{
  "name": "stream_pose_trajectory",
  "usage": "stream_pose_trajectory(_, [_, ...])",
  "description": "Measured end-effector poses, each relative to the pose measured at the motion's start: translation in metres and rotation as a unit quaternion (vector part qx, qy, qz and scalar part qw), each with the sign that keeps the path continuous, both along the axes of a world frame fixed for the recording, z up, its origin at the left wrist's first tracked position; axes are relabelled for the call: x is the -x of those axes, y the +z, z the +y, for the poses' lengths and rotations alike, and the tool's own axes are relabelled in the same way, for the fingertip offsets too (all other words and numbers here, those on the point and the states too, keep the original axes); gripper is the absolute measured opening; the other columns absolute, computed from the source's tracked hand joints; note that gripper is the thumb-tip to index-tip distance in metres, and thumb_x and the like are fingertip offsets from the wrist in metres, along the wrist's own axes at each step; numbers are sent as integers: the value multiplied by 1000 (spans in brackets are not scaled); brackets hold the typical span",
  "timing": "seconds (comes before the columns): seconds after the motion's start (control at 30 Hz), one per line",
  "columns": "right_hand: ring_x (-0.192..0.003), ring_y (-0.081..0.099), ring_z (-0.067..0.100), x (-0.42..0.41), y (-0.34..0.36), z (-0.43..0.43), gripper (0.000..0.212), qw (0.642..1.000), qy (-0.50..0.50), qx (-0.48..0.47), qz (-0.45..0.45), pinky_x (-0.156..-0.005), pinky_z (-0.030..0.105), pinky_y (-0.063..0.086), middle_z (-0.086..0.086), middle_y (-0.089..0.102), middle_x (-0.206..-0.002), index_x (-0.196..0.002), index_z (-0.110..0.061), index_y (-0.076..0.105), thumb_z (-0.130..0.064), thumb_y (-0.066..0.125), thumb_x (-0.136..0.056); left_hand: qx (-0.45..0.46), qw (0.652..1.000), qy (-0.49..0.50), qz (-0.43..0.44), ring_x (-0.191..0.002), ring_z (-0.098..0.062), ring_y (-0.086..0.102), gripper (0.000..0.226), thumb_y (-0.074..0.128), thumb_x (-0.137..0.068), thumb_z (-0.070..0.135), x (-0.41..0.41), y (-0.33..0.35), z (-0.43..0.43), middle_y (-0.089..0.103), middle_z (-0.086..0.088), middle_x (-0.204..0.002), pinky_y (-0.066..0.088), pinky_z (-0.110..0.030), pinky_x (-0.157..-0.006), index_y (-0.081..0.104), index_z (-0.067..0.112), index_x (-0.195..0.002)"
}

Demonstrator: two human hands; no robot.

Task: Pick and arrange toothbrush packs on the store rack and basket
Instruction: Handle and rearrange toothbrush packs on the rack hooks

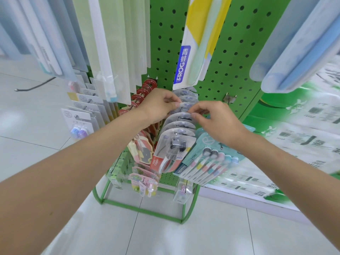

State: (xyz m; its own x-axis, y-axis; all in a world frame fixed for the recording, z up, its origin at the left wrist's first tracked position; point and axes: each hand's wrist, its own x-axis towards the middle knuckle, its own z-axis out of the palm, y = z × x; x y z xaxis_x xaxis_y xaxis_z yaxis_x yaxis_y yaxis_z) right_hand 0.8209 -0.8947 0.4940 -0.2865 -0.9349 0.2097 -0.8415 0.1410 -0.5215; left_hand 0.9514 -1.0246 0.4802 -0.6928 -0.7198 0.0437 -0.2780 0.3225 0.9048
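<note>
A row of clear Colgate toothbrush packs [176,144] hangs on a hook of the green pegboard rack [239,52]. My left hand [158,105] pinches the rounded top of one pack in the middle of that row. My right hand [213,120] pinches the top of the same or the neighbouring pack from the right. A teal multi-brush pack [207,162] hangs just right of the row. A FROG toothbrush pack [195,45] hangs above.
Red-topped packs [145,89] hang on the hook to the left, with white carded packs [81,115] further left. Long pale packs [114,43] hang overhead. An empty hook [229,97] sticks out at the right. The rack's green wire base [143,207] stands on a white tiled floor.
</note>
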Motion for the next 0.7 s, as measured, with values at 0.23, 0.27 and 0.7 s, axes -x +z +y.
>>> stream_pose_trajectory(0.23, [-82,64,8,3,-4,0,12,1000,3,-5,-4,-70,13,47,-5,72,-87,-97,-18,73,-14,62,-95,50,997,63,13,-88,-24,69,13,57,-95,1,3,3,-7,69,-11,-96,61,-36,-77,66,8,-92])
stream_pose_trajectory(0.27, [-82,63,7,3,-3,1,12,1000,2,-2,-6,-69,11,46,-5,71,-87,-97,-18,73,-14,62,-96,77,995,65,7,-86,-22,68,10,59,-94,0,4,4,-8,68,-8,-95,60,-33,-77,66,7,-94])
stream_pose_trajectory(0.7, [-91,63,11,7,6,-9,16,998,-32,56,13,-86,25,50,-3,70,-98,-107,-15,71,-14,59,-96,155,985,30,-74,-89,-20,66,7,72,-86,10,16,10,-17,72,-1,-92,53,-39,-92,70,17,-85])
